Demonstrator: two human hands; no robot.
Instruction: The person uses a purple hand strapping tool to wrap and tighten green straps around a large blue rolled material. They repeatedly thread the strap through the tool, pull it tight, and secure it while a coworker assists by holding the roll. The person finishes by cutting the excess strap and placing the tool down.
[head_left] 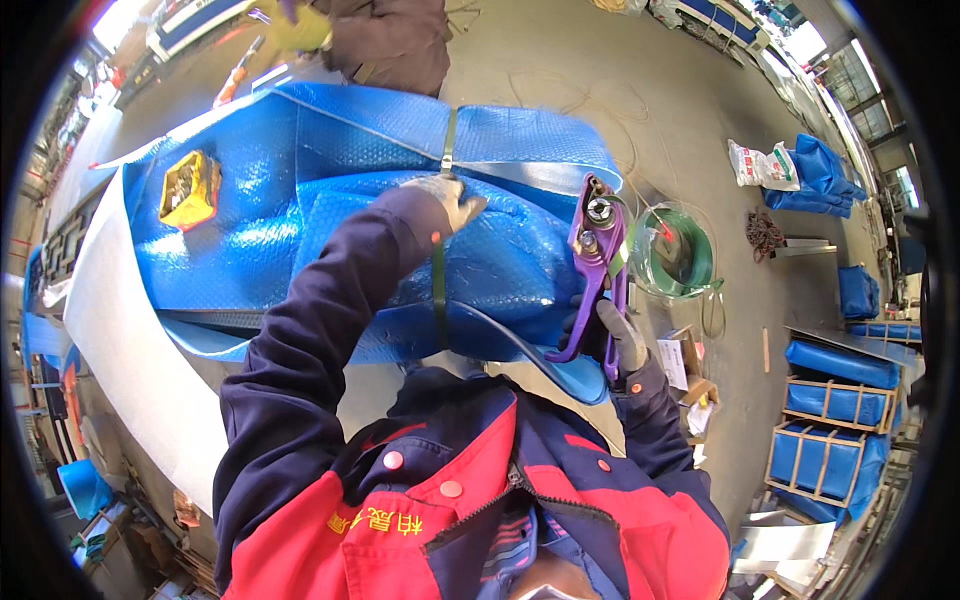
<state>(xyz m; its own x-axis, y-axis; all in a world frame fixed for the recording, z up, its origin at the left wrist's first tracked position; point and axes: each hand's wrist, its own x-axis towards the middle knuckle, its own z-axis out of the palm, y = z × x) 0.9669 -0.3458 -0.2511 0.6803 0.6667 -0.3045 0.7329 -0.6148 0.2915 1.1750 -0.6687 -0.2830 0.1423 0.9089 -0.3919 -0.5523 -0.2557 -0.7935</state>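
A large bundle wrapped in blue bubble-textured sheet [375, 215] lies in front of me. A green strap [439, 275] runs across it, with a metal seal [447, 160] on the far part. My gloved left hand [445, 198] rests on the wrap beside the strap, just nearer than the seal, with its fingers stretched out. At the bundle's right end, my gloved right hand [625, 335] is closed round the handle of a purple strapping tool [592, 250]. A short piece of green strap shows at the tool. On the wrap's left part sits a yellow box [198, 212] of small metal pieces.
Across the bundle stands another person [385, 45] wearing a yellow-green glove [298, 32]. A coil of green strapping [702, 252] lies on the floor to the right. Farther right are white bags [765, 165] and blue-wrapped crates [815, 460]. White sheet [120, 310] hangs at the left.
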